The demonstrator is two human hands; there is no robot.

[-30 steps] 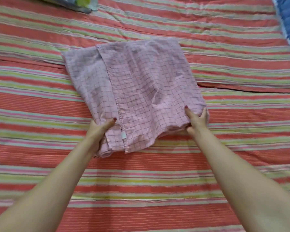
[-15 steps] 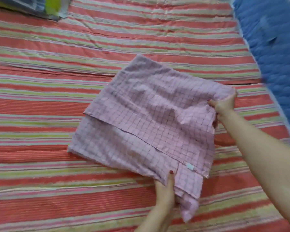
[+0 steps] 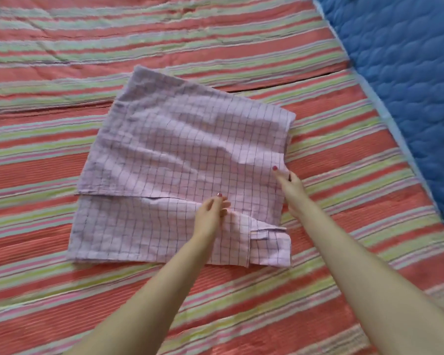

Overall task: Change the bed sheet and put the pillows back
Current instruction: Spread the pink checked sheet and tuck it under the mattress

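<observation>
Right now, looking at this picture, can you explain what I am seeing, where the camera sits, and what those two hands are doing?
No machine here: a person works with bare hands, and the one camera sits on their head, looking forward and down. Below lies a red and green striped cover, with a blue quilted cover at the right edge. On the stripes lies a folded pink checked sheet. The left hand grips a fold near the sheet's near edge. The right hand pinches its right edge, thumb on top. Nothing is lifted; the sheet lies flat.
</observation>
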